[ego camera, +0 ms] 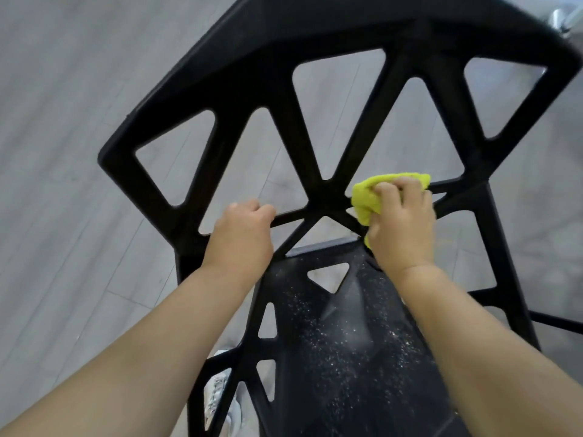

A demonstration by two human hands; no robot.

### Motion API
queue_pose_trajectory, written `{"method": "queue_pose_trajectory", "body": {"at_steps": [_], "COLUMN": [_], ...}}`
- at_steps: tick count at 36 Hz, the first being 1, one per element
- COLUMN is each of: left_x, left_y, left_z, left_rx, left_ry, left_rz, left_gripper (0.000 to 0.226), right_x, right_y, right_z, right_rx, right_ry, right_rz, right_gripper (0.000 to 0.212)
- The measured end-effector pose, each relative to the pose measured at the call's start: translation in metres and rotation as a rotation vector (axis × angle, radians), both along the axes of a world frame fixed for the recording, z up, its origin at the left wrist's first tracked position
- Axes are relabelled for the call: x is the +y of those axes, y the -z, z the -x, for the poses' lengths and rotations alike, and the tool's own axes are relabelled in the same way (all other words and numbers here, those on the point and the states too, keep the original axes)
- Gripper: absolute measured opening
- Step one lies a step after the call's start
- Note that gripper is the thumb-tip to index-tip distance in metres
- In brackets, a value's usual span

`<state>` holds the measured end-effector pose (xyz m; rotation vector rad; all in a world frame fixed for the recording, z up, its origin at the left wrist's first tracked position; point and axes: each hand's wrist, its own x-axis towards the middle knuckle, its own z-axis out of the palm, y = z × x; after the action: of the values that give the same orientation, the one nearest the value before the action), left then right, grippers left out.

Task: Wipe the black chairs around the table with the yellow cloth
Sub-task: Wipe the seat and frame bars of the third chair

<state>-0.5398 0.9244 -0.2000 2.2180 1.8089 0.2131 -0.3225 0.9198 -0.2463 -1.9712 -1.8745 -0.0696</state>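
Chair: black plastic chair with triangular cut-outs [277,83], seen from above.
Left hand: the left hand [241,234] has its fingers curled over a cross strut of the backrest, probably to steady the chair against the rubbing.
Right hand: the right hand [405,228] has its fingers closed round the bunched yellow microfibre cloth [369,197] and presses it onto the struts right of the central junction.
Cloth: wadded small to suit the narrow bars, though blur hides where exactly it touches.
Seat: the speckled black seat panel [347,342] looks dusty, so it is likely not yet wiped.

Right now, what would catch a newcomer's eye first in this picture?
The yellow cloth stands out most, bunched under the right hand against a bar of the black chair back, right of centre. The left hand grips a bar beside it; pale specks cover the seat below.
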Motion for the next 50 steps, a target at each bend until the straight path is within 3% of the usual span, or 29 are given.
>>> {"method": "queue_pose_trajectory", "body": {"at_steps": [6,11,16,21,27,32,35,38,45,50], "left_x": [-0.002,-0.006,-0.006,-0.006,-0.004,-0.005,-0.008,-0.012,-0.035,-0.044], "left_y": [-0.004,-0.003,0.002,0.005,0.009,0.015,0.014,0.016,0.038,0.049], "left_z": [-0.016,-0.039,-0.047,-0.049,-0.047,-0.04,-0.038,-0.036,-0.032,-0.023], "left_rx": [0.06,0.108,0.319,0.483,0.562,0.436,0.282,0.273,0.332,0.354], "left_ry": [-0.024,0.091,0.102,0.168,0.29,0.208,0.153,0.139,0.149,0.169], "left_rz": [0.011,0.082,0.139,0.154,0.13,0.077,0.011,-0.03,-0.063,-0.04], "left_gripper": [0.02,0.041,0.045,0.046,0.036,0.052,0.062,0.068,0.099,0.098], "right_x": [-0.004,-0.007,-0.004,0.011,0.058,0.053,0.033,0.013,0.006,-0.007], "right_y": [-0.019,-0.03,-0.031,-0.058,-0.117,-0.106,-0.081,-0.056,-0.031,-0.02], "right_z": [-0.059,-0.078,-0.071,-0.056,-0.025,-0.031,-0.051,-0.072,-0.07,-0.068], "right_rx": [0.017,0.122,0.322,0.417,0.247,0.102,0.154,0.253,0.177,0.161], "right_ry": [0.193,0.325,0.369,0.172,-0.128,-0.1,-0.002,0.101,0.146,0.128], "right_rz": [-0.028,-0.067,-0.087,-0.184,-0.483,-0.407,-0.207,-0.106,-0.228,-0.256], "right_gripper": [0.029,0.029,0.026,0.02,0.019,0.031,0.035,0.033,0.033,0.038]}}
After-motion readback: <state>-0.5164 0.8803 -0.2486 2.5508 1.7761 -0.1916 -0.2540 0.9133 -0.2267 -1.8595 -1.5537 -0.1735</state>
